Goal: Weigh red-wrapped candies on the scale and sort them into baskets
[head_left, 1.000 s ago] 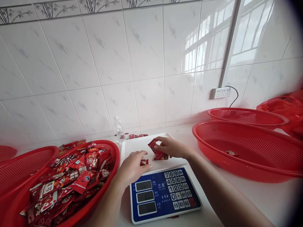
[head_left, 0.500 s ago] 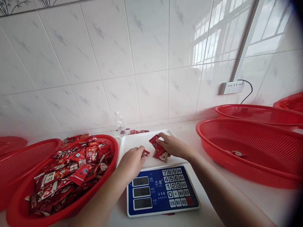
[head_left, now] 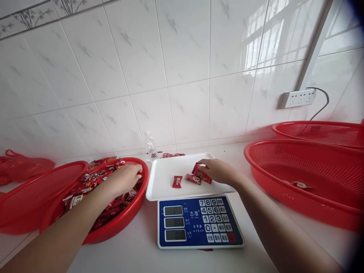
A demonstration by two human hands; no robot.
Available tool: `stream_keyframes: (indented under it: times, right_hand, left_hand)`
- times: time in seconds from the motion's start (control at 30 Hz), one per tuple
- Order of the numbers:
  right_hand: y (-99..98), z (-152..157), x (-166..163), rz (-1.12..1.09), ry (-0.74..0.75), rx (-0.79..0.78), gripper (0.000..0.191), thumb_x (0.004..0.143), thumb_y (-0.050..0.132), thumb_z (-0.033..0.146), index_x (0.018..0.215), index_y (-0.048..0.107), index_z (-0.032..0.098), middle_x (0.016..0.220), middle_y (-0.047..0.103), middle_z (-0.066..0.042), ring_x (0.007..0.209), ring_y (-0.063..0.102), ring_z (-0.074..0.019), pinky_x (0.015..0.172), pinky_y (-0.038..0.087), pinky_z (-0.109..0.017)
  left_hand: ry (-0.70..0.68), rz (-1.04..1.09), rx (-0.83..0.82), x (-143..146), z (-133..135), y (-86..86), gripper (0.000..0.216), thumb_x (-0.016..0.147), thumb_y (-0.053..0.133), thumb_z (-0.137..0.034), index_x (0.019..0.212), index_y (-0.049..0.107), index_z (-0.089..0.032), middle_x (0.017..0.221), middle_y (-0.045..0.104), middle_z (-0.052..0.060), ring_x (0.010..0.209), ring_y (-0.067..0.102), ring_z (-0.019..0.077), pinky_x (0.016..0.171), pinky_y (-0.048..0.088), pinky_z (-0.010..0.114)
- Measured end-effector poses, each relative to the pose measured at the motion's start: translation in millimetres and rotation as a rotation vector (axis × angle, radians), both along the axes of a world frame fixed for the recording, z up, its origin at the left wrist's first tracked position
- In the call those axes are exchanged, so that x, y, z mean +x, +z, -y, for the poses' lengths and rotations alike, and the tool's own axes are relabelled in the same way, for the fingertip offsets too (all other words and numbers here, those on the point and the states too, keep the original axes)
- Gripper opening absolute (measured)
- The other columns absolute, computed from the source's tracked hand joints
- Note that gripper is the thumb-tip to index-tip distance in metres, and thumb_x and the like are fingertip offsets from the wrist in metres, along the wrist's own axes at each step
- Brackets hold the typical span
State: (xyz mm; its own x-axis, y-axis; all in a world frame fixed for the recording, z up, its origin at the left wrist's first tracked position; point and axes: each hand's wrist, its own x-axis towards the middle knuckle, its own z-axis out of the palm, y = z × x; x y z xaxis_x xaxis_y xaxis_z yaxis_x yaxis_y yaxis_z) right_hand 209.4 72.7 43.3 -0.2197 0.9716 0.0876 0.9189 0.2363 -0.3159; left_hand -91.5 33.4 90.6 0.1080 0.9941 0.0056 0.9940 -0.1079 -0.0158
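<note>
Presently, the right hand (head_left: pixel 217 170) holds a larger red packet (head_left: pixel 206 176) on the white tray (head_left: pixel 165 167) of the scale (head_left: pixel 196 223). The left hand (head_left: pixel 127 180) is over the packet pile (head_left: pixel 76 201) in the filled basket (head_left: pixel 139 199); whether its fingers have closed on anything cannot be determined.

Risks, in judgement: the held packet lies against a patterned packet (head_left: pixel 193 179), so a careless lift could drag both. The small red packet (head_left: pixel 178 182), lying apart, could be knocked by a low return of the left hand. Right wrist contact with the tray could falsify the weight. The left forearm, crossing the pile, could sweep packets over the rim.

Limitations: the right thumb is obscured; the left forearm covers much of the pile; digits on the displays (head_left: pixel 174 222) are too faint to certify; the right-hand basket (head_left: pixel 284 159) is cut off by the frame.
</note>
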Motion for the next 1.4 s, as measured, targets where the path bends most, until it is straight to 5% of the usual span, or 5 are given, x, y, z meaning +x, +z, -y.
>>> stream_keyframes:
  times: [0.43,0.7,0.9,1.2,1.4]
  right_hand:
    - [16.9,25.6,-3.8,-0.005,0.044,0.073,0.047,0.087,0.038,0.041,0.13,0.048,0.024,0.108,0.068,-0.006,0.098,0.061,-0.0252,0.075,0.047,-0.035]
    - [15.8,23.2,-0.3,0.012,0.052,0.101,0.046,0.088,0.037,0.043,0.129,0.048,0.025,0.108,0.068,-0.005,0.097,0.062,-0.0255,0.073,0.048,-0.035]
    - [11.0,22.5,0.4,0.033,0.12,0.083,0.047,0.087,0.04,0.041,0.13,0.049,0.023,0.115,0.065,-0.009,0.105,0.058,-0.0279,0.081,0.046,-0.04]
    - [6.4,19.7,-4.0,0.033,0.437,0.024,0.027,0.081,0.052,0.029,0.1,0.069,0.022,0.12,0.061,-0.009,0.115,0.051,-0.0264,0.092,0.041,-0.038]
    - [2.5,21.3,-7.8,-0.009,0.516,-0.012,0.03,0.082,0.053,0.031,0.107,0.068,0.027,0.126,0.057,-0.005,0.119,0.05,-0.0219,0.095,0.041,-0.033]
  left_hand:
    - [0.059,-0.016,-0.092,-39.1,-33.5,-47.2,0.02,0.074,0.055,-0.02,0.092,0.064,-0.022,0.101,0.066,0.009,0.091,0.062,0.0255,0.07,0.043,0.029]
    - [0.079,0.116,-0.028,-52.9,-45.3,-2.2,0.026,0.076,0.052,-0.027,0.099,0.064,-0.022,0.093,0.07,0.003,0.079,0.063,0.0197,0.064,0.043,0.024]
    - [0.053,0.561,-0.129,-6.5,-35.2,12.4,0.038,0.073,0.057,-0.042,0.104,0.064,-0.02,0.074,0.068,0.0,0.061,0.06,0.0161,0.05,0.04,0.022]
    - [-0.108,0.184,0.052,60.5,-47.7,-42.0,0.02,0.082,0.05,-0.028,0.09,0.066,-0.018,0.105,0.065,0.01,0.103,0.055,0.0273,0.075,0.042,0.031]
    - [-0.208,0.245,0.009,79.4,-57.9,-53.2,0.026,0.086,0.046,-0.038,0.101,0.062,-0.024,0.1,0.068,0.003,0.087,0.062,0.0189,0.072,0.045,0.026]
